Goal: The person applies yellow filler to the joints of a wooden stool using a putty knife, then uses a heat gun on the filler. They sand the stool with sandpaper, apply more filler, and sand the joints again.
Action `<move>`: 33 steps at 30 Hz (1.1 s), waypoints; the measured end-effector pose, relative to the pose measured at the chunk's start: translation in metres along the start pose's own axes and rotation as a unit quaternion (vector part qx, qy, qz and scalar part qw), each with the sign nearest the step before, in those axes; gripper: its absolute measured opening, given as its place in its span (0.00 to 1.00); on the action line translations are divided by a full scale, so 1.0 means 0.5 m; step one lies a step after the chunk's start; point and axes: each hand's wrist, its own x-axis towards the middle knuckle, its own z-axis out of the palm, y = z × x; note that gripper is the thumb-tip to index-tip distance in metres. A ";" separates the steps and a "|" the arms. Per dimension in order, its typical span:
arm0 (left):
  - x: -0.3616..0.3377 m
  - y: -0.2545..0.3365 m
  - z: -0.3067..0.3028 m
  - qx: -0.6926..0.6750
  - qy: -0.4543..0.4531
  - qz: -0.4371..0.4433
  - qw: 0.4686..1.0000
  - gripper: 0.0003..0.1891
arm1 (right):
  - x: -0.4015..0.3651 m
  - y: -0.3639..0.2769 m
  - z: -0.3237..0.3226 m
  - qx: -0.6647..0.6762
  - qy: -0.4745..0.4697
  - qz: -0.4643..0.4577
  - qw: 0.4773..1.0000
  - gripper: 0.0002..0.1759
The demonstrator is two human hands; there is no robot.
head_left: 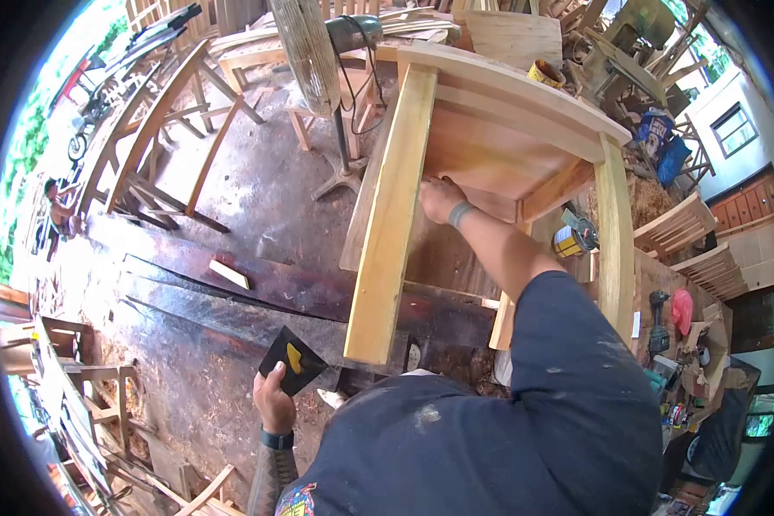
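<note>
My left hand [274, 402] holds a flat black square plate [289, 365] with a yellow lump of paste on it, thumb on top. My right hand [441, 199] reaches in between the legs of a wooden table frame [385, 232], its fingers curled near the inner side of the pale leg. Whatever those fingers hold is too hidden to name. The table lies tipped, with its underside [482, 146] facing me and its legs pointing towards me.
A standing fan [308, 56] rises behind the table. Wooden frames [159, 129] stand at the left, where a person [60, 211] sits far off. A can [568, 242], a drill [659, 322] and chair backs [675, 225] are at the right.
</note>
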 end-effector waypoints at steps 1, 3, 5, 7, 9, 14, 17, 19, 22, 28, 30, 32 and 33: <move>-0.004 0.003 0.004 -0.002 0.004 -0.011 1.000 0.16 | 0.005 -0.011 -0.001 -0.011 -0.039 0.019 0.999 0.20; -0.005 -0.009 0.000 -0.031 0.007 -0.016 0.999 0.16 | -0.013 -0.020 0.049 0.028 0.025 0.006 0.999 0.18; -0.009 -0.016 -0.004 -0.014 0.008 -0.012 1.000 0.16 | -0.056 -0.047 0.074 0.048 0.030 -0.020 0.998 0.17; -0.012 -0.017 0.000 0.042 0.010 0.007 0.999 0.16 | -0.101 -0.077 0.031 0.043 -0.021 -0.063 0.997 0.16; -0.015 -0.011 0.004 0.090 -0.001 0.035 0.995 0.16 | -0.090 -0.086 -0.027 0.053 -0.059 -0.002 0.997 0.16; -0.016 -0.009 0.007 0.054 -0.002 0.035 0.998 0.15 | 0.032 -0.054 0.027 0.042 0.060 0.060 0.995 0.15; -0.015 -0.008 0.011 0.054 -0.010 0.032 0.998 0.15 | 0.020 -0.088 0.062 0.030 0.036 0.056 0.997 0.14; -0.021 -0.006 0.010 0.115 -0.017 0.067 0.991 0.15 | -0.020 -0.119 0.055 0.015 0.061 0.039 0.997 0.13; -0.011 -0.027 -0.001 0.197 -0.053 0.106 0.973 0.14 | -0.070 -0.140 0.021 0.000 -0.161 -0.031 0.987 0.13; 0.035 0.000 0.030 -0.114 -0.217 -0.115 0.963 0.15 | -0.309 -0.173 0.038 0.329 -0.001 0.178 0.927 0.21; 0.039 0.017 0.031 -0.139 -0.276 -0.227 0.924 0.16 | -0.408 -0.232 0.066 0.509 0.073 0.264 0.816 0.22; 0.051 -0.005 0.026 -0.119 -0.354 -0.282 0.884 0.16 | -0.517 -0.313 0.060 0.699 0.153 0.327 0.617 0.22; 0.050 -0.011 0.031 -0.123 -0.399 -0.311 0.854 0.16 | -0.570 -0.364 0.042 0.736 0.210 0.318 0.560 0.22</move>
